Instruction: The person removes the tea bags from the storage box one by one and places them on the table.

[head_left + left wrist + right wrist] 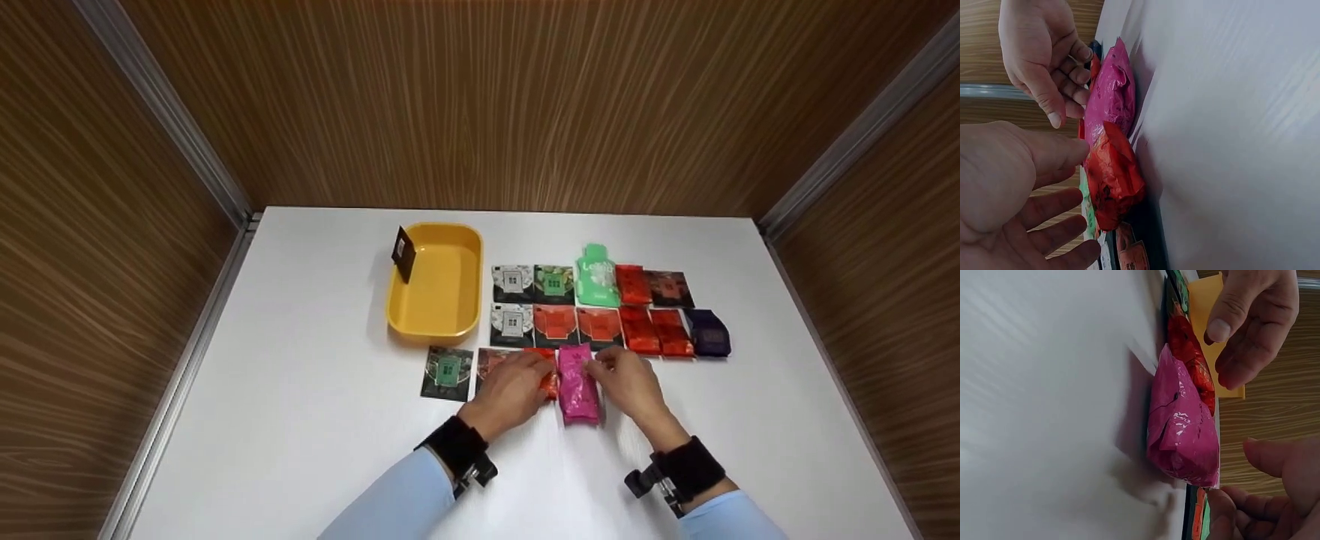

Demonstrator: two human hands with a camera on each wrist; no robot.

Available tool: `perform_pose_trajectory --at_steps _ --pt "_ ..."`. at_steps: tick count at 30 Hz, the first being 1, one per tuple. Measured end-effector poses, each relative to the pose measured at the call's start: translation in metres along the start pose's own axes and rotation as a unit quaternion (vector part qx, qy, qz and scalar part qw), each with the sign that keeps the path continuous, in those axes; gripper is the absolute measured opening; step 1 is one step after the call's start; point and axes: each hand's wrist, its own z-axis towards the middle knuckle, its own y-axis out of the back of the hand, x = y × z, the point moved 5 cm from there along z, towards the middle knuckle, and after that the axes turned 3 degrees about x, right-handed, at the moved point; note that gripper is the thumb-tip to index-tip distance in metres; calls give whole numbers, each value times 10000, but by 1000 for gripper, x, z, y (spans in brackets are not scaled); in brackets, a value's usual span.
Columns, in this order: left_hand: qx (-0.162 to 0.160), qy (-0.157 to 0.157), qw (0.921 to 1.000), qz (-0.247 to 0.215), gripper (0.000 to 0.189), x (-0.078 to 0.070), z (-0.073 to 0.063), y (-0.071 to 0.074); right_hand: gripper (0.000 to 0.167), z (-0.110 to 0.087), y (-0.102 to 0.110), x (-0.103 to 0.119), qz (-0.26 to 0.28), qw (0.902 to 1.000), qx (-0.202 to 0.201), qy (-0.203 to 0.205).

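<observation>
A shiny pink packet lies upright in line at the front row's right end. My right hand is at its right side, with a fingertip at the packet's corner and the thumb apart in the right wrist view. Left of it lies a crinkled red packet, partly covered by my left hand in the head view. The left fingers are loosely spread over it, and the thumb tip is close to where the red and pink packets meet. Farther left are a dark-red sachet, half hidden, and a black-and-green sachet.
A yellow tray stands at the back left, a dark sachet leaning on its rim. Two rows of sachets lie behind the hands, among them a green pouch and a dark purple packet. Wood-grain walls enclose the white table.
</observation>
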Motion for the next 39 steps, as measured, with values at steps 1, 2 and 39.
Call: perform_pose_trajectory --at_steps 1,2,39 --pt "-4 66 9999 -99 40 2 1 1 34 2 0 2 -30 9999 -66 80" --pt "-26 120 9997 -212 39 5 3 1 35 4 0 5 -58 9998 -128 167" --pt "-1872 2335 9533 414 28 192 23 145 16 65 -52 159 551 9867 305 1496"
